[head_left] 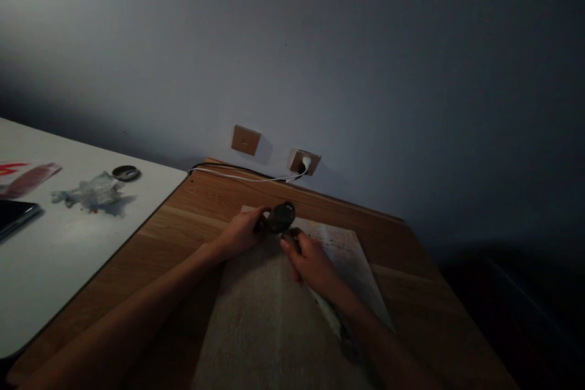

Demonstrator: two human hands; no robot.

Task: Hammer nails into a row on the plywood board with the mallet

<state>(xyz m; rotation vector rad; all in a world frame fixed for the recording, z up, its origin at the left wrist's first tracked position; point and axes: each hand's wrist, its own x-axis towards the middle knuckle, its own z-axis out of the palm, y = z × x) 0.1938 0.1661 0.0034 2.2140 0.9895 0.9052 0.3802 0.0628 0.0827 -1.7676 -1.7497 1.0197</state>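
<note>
Work centres on a dark round object (280, 217), held tilted over the 12 o'clock end of a pale mat (256, 329). The left hand (242, 233) pinches its 9 o'clock rim. The right hand (311, 262) curls shut on a smaller dark piece (293, 235) at its 5 o'clock. Whether the parts are joined cannot be told in the dim light, and the handling looks midway. The mat lies on a wooden table (183, 219), with a wall socket (304, 163) at 12 o'clock and a white tabletop (68, 244) at 9 o'clock.

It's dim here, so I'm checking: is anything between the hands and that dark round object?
Nothing visible. The left hand holds the dark round object at its left edge, and the right hand has its fingertips just below it, over the pale sheet.
</note>
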